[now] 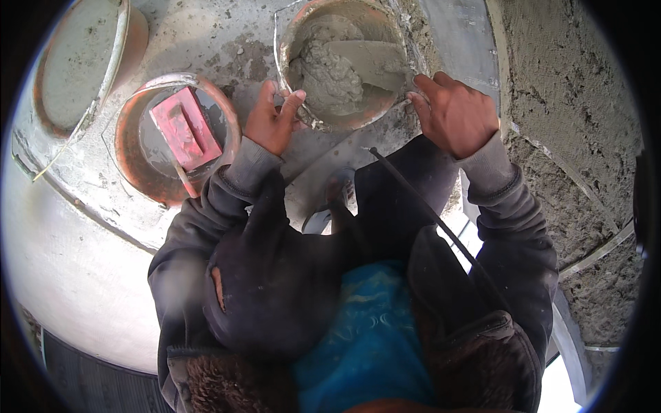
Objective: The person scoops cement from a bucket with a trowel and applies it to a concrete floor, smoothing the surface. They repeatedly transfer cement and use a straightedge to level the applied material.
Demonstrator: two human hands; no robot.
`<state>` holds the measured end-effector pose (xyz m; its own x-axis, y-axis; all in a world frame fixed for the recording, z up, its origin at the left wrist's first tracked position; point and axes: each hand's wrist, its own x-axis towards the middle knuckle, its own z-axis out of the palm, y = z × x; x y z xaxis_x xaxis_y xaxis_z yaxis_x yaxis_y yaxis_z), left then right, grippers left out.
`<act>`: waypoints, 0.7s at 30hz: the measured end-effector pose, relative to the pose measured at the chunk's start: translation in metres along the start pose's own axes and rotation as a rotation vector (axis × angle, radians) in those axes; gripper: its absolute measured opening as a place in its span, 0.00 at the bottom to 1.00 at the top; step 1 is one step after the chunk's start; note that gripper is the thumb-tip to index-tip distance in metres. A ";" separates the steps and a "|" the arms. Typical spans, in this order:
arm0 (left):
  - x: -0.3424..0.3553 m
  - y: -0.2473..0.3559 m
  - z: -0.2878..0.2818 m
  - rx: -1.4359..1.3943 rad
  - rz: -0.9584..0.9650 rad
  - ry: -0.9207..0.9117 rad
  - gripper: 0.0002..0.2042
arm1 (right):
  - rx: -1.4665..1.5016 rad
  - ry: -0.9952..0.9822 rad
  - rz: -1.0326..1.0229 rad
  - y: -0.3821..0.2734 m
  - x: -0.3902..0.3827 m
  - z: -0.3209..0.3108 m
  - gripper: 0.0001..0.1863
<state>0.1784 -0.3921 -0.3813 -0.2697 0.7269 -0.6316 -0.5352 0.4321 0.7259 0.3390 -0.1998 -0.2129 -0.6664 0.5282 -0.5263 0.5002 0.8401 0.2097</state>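
A bucket of wet grey mortar stands in front of me, its rim crusted. A flat grey shape, like a mortar-covered trowel blade, lies across the mix. My left hand is closed at the bucket's near left rim, thumb and fingers pinching the edge. At the right rim my right hand has thumb and forefinger against the edge, its other fingers curled; the grip is partly hidden.
To the left, a second bucket holds a pink plastering float and a thin handle leaning on its rim. A larger bucket with grey liquid stands at the far left. Rough mortar covers the wall-like surface at right.
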 end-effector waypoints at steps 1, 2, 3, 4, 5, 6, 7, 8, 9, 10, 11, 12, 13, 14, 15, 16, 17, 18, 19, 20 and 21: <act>0.001 0.005 0.000 -0.003 0.029 -0.006 0.15 | 0.048 0.031 0.031 0.005 0.000 -0.009 0.14; 0.003 0.010 -0.001 -0.002 0.063 -0.028 0.15 | -0.002 0.043 0.109 0.011 0.005 -0.004 0.14; 0.005 0.012 -0.002 0.002 0.046 -0.041 0.15 | -0.011 0.041 0.115 0.012 0.012 0.008 0.14; 0.007 0.014 -0.002 0.004 0.034 -0.058 0.14 | -0.024 0.041 0.124 0.012 0.019 0.022 0.13; 0.009 0.014 -0.002 0.003 0.022 -0.063 0.14 | -0.039 0.043 0.122 0.007 0.024 0.035 0.13; 0.011 0.015 -0.002 -0.003 0.035 -0.070 0.13 | -0.072 0.014 0.085 -0.013 0.021 0.042 0.13; 0.012 0.015 -0.003 -0.012 0.050 -0.066 0.13 | -0.047 0.074 0.034 -0.015 0.015 0.036 0.13; 0.009 0.012 -0.003 -0.022 0.046 -0.061 0.13 | -0.015 0.118 -0.020 -0.018 0.005 0.030 0.13; 0.011 0.012 -0.004 -0.038 0.033 -0.060 0.13 | 0.017 0.161 -0.074 -0.018 -0.002 0.023 0.13; 0.010 0.011 -0.003 -0.057 0.008 -0.058 0.12 | 0.092 0.105 -0.033 -0.010 -0.008 0.009 0.12; 0.010 0.013 -0.003 -0.074 -0.006 -0.061 0.12 | 0.052 0.109 0.028 -0.003 -0.009 0.008 0.12; 0.007 0.010 -0.003 -0.046 0.001 -0.058 0.12 | 0.012 0.113 0.090 0.005 -0.006 0.010 0.12; 0.008 0.012 -0.002 -0.015 0.022 -0.066 0.13 | -0.033 0.128 0.164 0.013 0.000 0.010 0.11; 0.008 0.015 0.000 0.016 0.045 -0.091 0.13 | -0.076 0.110 0.224 0.014 0.010 0.017 0.11; 0.007 0.020 0.004 0.027 0.061 -0.116 0.13 | -0.093 0.130 0.191 0.005 0.010 0.031 0.11; 0.006 0.023 0.007 0.038 0.083 -0.130 0.13 | -0.110 0.159 0.148 -0.007 0.012 0.053 0.12; 0.006 0.026 0.008 0.050 0.109 -0.130 0.14 | -0.125 0.194 0.093 -0.013 0.019 0.058 0.12; 0.005 0.022 0.008 0.032 0.089 -0.102 0.15 | -0.045 0.205 0.078 -0.010 0.013 0.055 0.13; 0.008 0.023 0.006 0.044 0.081 -0.106 0.15 | 0.038 0.206 0.056 -0.013 -0.002 0.044 0.13; 0.009 0.024 0.004 0.055 0.064 -0.119 0.15 | 0.123 0.197 0.041 -0.014 -0.018 0.037 0.14; 0.008 0.025 0.001 0.068 0.048 -0.133 0.15 | 0.173 0.133 0.109 -0.009 -0.026 0.034 0.15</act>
<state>0.1641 -0.3748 -0.3682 -0.1829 0.8095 -0.5579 -0.4673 0.4277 0.7738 0.3709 -0.2259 -0.2292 -0.6644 0.6360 -0.3926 0.6529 0.7495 0.1092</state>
